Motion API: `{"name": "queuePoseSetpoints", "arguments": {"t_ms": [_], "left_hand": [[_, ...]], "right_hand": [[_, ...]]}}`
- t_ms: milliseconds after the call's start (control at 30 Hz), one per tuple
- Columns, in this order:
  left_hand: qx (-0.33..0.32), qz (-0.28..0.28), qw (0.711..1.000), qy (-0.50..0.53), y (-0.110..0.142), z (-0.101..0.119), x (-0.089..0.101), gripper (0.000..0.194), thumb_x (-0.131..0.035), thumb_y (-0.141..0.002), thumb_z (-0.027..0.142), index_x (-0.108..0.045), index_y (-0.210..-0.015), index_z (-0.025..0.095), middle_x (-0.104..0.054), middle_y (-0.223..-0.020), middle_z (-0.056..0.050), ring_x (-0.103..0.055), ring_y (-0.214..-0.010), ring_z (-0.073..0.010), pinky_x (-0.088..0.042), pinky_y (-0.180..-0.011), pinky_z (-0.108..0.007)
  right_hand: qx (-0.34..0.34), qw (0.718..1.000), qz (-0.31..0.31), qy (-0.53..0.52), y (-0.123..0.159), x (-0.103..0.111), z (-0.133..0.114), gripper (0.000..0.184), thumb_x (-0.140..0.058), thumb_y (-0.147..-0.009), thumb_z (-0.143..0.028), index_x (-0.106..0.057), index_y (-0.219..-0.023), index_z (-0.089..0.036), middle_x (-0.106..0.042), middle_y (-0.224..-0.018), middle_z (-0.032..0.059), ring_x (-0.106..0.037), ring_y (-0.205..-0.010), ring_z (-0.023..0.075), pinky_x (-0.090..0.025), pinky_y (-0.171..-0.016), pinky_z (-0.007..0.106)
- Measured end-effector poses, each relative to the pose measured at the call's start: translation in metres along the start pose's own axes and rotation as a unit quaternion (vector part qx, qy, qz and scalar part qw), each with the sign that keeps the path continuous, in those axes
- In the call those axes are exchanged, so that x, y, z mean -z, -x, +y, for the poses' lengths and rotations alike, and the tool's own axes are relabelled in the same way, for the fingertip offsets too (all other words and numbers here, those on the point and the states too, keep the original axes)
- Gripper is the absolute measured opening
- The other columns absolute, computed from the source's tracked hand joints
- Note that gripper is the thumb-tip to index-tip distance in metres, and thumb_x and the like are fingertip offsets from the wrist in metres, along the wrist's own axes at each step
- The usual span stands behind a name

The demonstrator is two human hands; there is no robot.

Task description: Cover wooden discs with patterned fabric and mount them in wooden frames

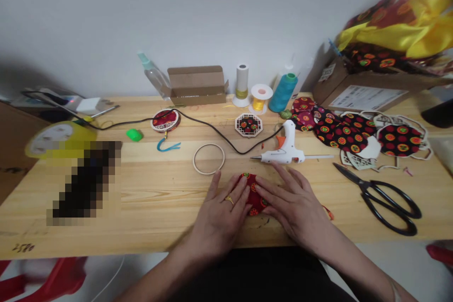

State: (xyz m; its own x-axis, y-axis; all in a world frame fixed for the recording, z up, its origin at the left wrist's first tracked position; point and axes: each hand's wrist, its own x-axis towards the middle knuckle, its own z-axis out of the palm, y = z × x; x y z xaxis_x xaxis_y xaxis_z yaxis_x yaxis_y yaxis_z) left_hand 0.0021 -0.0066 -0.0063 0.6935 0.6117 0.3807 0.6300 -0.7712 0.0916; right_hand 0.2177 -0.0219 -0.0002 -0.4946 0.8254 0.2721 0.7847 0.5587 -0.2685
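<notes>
Now 2 hands (223, 214) (296, 207) open, flat on 1 red fabric pc (253, 197); 1 glue gun (287, 150) nr.

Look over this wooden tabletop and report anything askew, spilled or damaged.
Nothing looks spilled or damaged. One untidy spot: the thin black cable of the white, orange-triggered glue gun winds across the pale wooden table and seems to run over the round, red-centred ornament with a blue tassel.

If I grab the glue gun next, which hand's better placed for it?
Probably your right hand: its fingertips lie just below the glue gun. Your left hand is farther off, nearer the wooden ring. Both hands rest on the red fabric, so the left could hold it down.
</notes>
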Motion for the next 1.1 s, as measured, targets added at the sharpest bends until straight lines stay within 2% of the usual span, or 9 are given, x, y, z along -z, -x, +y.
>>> {"name": "queuePoseSetpoints", "arguments": {"t_ms": [167, 300, 367, 467, 567, 633, 700, 867, 1100], "left_hand": [[0.013, 0.008, 1.000, 0.003, -0.001, 0.001, -0.002, 0.028, -0.043, -0.095, 0.017, -0.063, -0.113, 0.008, -0.067, -0.122, -0.013, -0.060, -0.116, -0.0263, -0.014, -0.115, -0.057], [0.002, 0.012, 1.000, -0.017, -0.001, 0.001, -0.002, 0.031, -0.039, -0.097, 0.018, -0.064, -0.112, 0.008, -0.066, -0.122, -0.012, -0.061, -0.115, -0.0249, -0.006, -0.117, -0.053], [0.010, 0.004, 1.000, -0.017, -0.001, 0.001, -0.001, 0.032, -0.038, -0.097, 0.018, -0.063, -0.114, 0.008, -0.065, -0.124, -0.011, -0.059, -0.117, -0.0242, -0.001, -0.117, -0.051], [0.015, -0.009, 1.000, -0.003, 0.000, 0.001, -0.001, 0.033, -0.037, -0.098, 0.021, -0.062, -0.118, 0.011, -0.063, -0.127, -0.008, -0.056, -0.121, -0.0245, 0.003, -0.117, -0.049], [0.018, -0.010, 1.000, 0.014, 0.001, 0.001, -0.001, 0.033, -0.039, -0.098, 0.025, -0.063, -0.117, 0.014, -0.063, -0.128, -0.006, -0.056, -0.121, -0.0245, 0.005, -0.117, -0.048], [0.025, -0.011, 1.000, 0.009, 0.001, 0.002, -0.001, 0.033, -0.039, -0.098, 0.025, -0.062, -0.118, 0.014, -0.062, -0.129, -0.006, -0.057, -0.119, -0.0233, 0.006, -0.117, -0.046], [0.040, 0.001, 0.999, 0.002, 0.001, 0.003, -0.001, 0.032, -0.041, -0.098, 0.026, -0.061, -0.119, 0.014, -0.063, -0.128, -0.006, -0.057, -0.119, -0.0245, 0.007, -0.117, -0.049], [0.074, 0.040, 0.996, -0.016, 0.002, 0.007, 0.002, 0.022, -0.054, -0.091, 0.019, -0.066, -0.110, 0.017, -0.070, -0.118, -0.005, -0.054, -0.121, -0.0357, 0.004, -0.108, -0.070], [0.108, 0.069, 0.992, 0.010, 0.011, 0.007, 0.006, 0.015, -0.055, -0.091, 0.022, -0.068, -0.099, 0.020, -0.074, -0.107, -0.003, -0.057, -0.118, -0.0343, -0.001, -0.106, -0.072]], "right_hand": [[-0.030, 0.999, 0.000, 0.040, 0.017, 0.015, 0.009, 0.041, -0.048, -0.092, -0.030, -0.053, -0.131, -0.019, -0.057, -0.133, 0.0080, -0.019, -0.142, 0.0320, -0.033, -0.101, 0.056], [-0.051, 0.998, 0.012, 0.037, 0.017, 0.018, 0.003, 0.052, -0.044, -0.092, -0.031, -0.040, -0.141, -0.016, -0.049, -0.141, 0.0101, -0.011, -0.143, 0.0336, -0.033, -0.100, 0.059], [-0.016, 0.999, -0.016, 0.025, 0.010, 0.014, -0.006, 0.059, -0.046, -0.091, -0.037, -0.034, -0.144, -0.015, -0.044, -0.145, 0.0091, -0.005, -0.144, 0.0343, -0.027, -0.103, 0.061], [0.031, 0.998, -0.058, 0.021, -0.002, 0.006, -0.020, 0.075, -0.048, -0.087, -0.055, -0.030, -0.146, -0.011, -0.037, -0.149, 0.0090, 0.000, -0.143, 0.0360, -0.021, -0.106, 0.062], [0.024, 0.997, -0.072, 0.026, -0.009, -0.002, -0.026, 0.089, -0.047, -0.082, -0.067, -0.027, -0.146, -0.008, -0.036, -0.150, 0.0106, 0.002, -0.143, 0.0370, -0.017, -0.106, 0.063], [0.009, 0.997, -0.072, 0.028, -0.011, -0.006, -0.026, 0.089, -0.045, -0.082, -0.068, -0.027, -0.145, -0.007, -0.037, -0.149, 0.0113, 0.001, -0.143, 0.0358, -0.015, -0.107, 0.063], [-0.001, 0.997, -0.066, 0.028, -0.010, -0.008, -0.025, 0.086, -0.041, -0.085, -0.067, -0.028, -0.145, -0.007, -0.039, -0.148, 0.0118, 0.000, -0.143, 0.0339, -0.012, -0.108, 0.060], [0.000, 0.998, -0.044, 0.036, -0.010, -0.012, -0.024, 0.081, -0.032, -0.088, -0.067, -0.033, -0.142, -0.007, -0.041, -0.147, 0.0093, -0.001, -0.143, 0.0318, -0.005, -0.110, 0.056], [0.006, 0.997, -0.054, 0.055, -0.008, -0.014, -0.023, 0.080, -0.031, -0.089, -0.066, -0.031, -0.144, -0.008, -0.039, -0.148, 0.0089, 0.001, -0.143, 0.0323, -0.004, -0.109, 0.056]]}}
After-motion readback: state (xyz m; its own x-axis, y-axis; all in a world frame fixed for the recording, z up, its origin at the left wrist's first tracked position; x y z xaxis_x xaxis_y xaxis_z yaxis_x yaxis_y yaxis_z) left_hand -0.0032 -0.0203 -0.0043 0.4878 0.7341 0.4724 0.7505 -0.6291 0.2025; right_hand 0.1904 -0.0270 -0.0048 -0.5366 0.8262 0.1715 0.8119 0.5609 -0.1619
